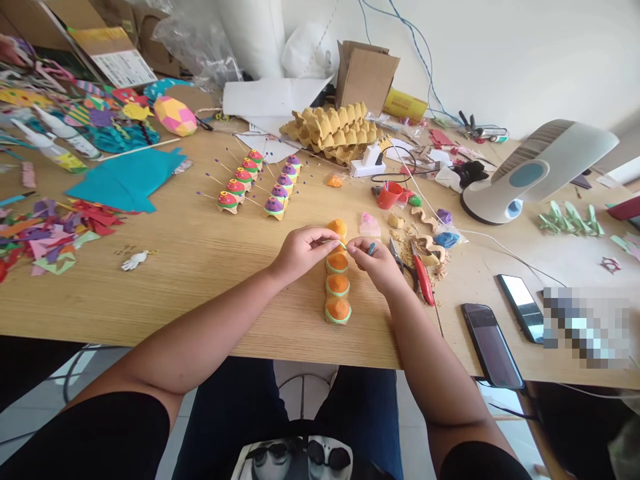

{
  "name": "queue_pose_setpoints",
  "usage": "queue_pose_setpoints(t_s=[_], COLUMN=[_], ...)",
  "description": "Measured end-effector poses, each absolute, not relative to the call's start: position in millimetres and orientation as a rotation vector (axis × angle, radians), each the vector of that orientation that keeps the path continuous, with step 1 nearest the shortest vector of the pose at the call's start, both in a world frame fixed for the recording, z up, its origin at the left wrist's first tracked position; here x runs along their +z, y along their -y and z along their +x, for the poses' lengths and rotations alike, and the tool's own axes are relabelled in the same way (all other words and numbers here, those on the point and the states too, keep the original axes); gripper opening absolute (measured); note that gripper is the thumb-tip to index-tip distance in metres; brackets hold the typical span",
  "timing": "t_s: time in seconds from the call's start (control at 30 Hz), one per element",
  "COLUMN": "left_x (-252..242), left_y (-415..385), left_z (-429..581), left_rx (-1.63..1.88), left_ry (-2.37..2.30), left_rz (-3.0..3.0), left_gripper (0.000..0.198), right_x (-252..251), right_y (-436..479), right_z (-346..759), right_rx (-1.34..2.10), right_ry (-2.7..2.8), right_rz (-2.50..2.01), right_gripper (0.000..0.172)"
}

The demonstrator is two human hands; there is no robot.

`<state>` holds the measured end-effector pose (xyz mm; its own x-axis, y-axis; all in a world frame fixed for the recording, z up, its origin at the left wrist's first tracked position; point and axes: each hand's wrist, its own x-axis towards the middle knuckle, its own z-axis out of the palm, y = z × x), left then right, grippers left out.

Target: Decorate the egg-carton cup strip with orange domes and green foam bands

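Observation:
Between the fingertips of my left hand (306,253) and my right hand (375,261) stretches a short, thin light-green strip (342,245), pinched at both ends. It looks like soft clay. Under it a row of egg-carton cups (338,285) lies lengthwise on the table, topped with orange domes. The nearer cups have light-green bands around their rims; my hands partly hide the farther ones. A small blue thing (371,248) shows on a finger of my right hand. Beyond my left hand stand two finished-looking carton rows, one red and green (235,185), one purple and green (283,187), with pins sticking out.
Right of my hands lie scissors (400,261), a red-handled cutter (423,273), clay lumps and a red cup (389,195). Two phones (493,343) and a white fan (530,173) are farther right. Paper scraps (65,233) cover the left; egg trays (335,130) stand behind.

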<state>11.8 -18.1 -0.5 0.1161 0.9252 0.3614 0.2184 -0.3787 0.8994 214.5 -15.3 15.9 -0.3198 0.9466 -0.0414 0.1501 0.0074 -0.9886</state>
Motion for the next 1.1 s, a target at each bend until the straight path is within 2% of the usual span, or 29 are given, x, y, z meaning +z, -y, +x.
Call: queue_pose_setpoints(t_s=[0.2,0.4,0.63,0.87,1.1], left_x=[-2.7,1.3,-2.8,-5.0,-9.3], left_y=[17.1,17.3,12.3,10.5,8.6], left_z=[12.5,12.9,9.7,8.7,9.1], left_rx=[1.295,1.293,1.213,1.233,1.260], left_ry=[-1.077,-1.062,-0.988,-1.002,-0.969], left_rz=[1.567,1.536,1.408,1.455,1.364], left_gripper=[0.033,0.032,0.039,0.034,0.031], right_x=[16.6,12.6,7.1,5.3,4.6], right_y=[17.0,13.8,11.4,8.1,6.3], right_z=[212.0,215.1,216.6,217.7,218.5], right_rx=[1.451,1.384,1.334,1.377,1.541], right_ry=[1.573,1.508,1.507,1.407,1.143], right_rz=[-1.150,-1.174,-1.180,-1.168,-1.135], right_gripper=[0.053,0.045,0.045,0.032,0.041])
